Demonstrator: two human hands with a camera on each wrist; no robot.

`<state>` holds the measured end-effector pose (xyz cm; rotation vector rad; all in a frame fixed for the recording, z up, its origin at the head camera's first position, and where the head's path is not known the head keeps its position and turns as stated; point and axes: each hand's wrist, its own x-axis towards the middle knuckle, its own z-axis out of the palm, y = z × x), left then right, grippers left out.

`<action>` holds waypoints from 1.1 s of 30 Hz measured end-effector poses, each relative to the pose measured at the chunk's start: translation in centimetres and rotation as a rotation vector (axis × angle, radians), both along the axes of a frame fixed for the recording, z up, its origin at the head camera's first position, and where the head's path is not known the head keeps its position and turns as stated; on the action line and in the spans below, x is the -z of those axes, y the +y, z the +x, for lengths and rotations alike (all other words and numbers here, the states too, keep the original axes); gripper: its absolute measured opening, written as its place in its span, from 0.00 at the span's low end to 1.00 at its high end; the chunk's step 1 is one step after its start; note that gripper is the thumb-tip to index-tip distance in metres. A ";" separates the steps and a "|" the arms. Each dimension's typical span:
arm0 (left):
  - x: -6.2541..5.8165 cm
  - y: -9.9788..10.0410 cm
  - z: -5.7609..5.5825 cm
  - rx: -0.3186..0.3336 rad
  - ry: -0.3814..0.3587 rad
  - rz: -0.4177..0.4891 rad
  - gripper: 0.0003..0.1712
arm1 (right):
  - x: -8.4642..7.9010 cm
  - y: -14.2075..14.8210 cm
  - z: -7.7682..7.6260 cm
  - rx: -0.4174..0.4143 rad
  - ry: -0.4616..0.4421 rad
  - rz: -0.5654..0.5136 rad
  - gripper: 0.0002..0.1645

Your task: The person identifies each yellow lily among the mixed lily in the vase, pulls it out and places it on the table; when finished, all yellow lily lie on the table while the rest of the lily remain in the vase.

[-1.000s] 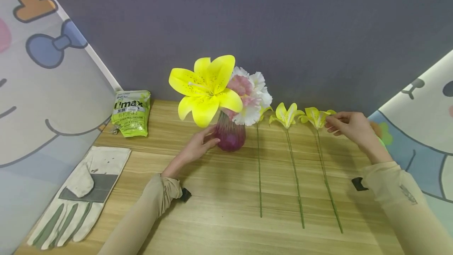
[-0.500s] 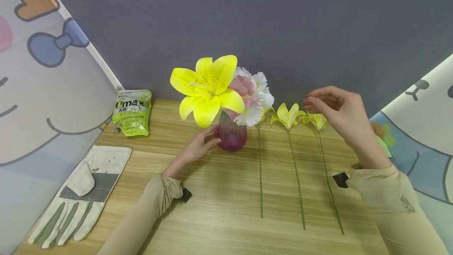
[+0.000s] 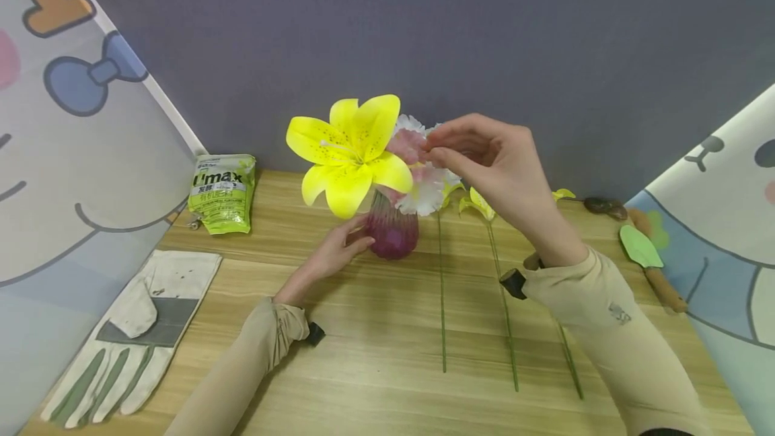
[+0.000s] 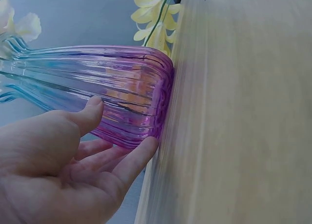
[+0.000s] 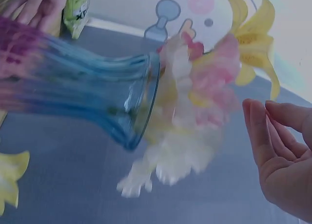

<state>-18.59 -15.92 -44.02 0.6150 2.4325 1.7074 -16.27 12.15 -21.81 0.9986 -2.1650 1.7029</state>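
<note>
The ribbed glass vase (image 3: 393,239) stands upright on the table, purple at its base and blue towards its mouth (image 5: 152,99). My left hand (image 3: 340,247) holds its lower side; in the left wrist view the thumb (image 4: 90,114) lies against the glass. A large yellow lily (image 3: 323,143) and pink and white flowers (image 3: 426,195) rise from the vase. With thumb and fingertips bent towards each other, my right hand (image 3: 493,170) hovers in front of the pink and white flowers, holding nothing visible. The right wrist view shows its fingertips just short of the petals.
Yellow lilies with long stems (image 3: 443,295) lie right of the vase, partly behind my right arm. A green fertilizer bag (image 3: 223,194) and a work glove (image 3: 136,335) are at left. A green hand trowel (image 3: 642,247) lies far right, near a dark object (image 3: 605,207). A grey wall stands behind.
My right hand has left the rightmost lily, risen and swung left to the flowers in the vase. The trowel has come into sight. My left hand stays on the vase.
</note>
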 end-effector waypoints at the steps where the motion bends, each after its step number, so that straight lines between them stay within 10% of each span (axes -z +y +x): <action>1: 0.0 0.0 0.0 0.003 -0.001 0.005 0.34 | -0.1 -0.6 -0.1 -0.019 0.016 -0.002 0.11; 19: 0.2 -0.3 0.1 -0.018 -0.007 -0.032 0.34 | 1.5 -6.5 -1.5 -0.069 -0.029 0.269 0.21; 33: -0.1 -0.1 -0.2 -0.016 -0.018 -0.046 0.34 | 2.5 -7.5 -1.8 0.058 0.211 0.256 0.15</action>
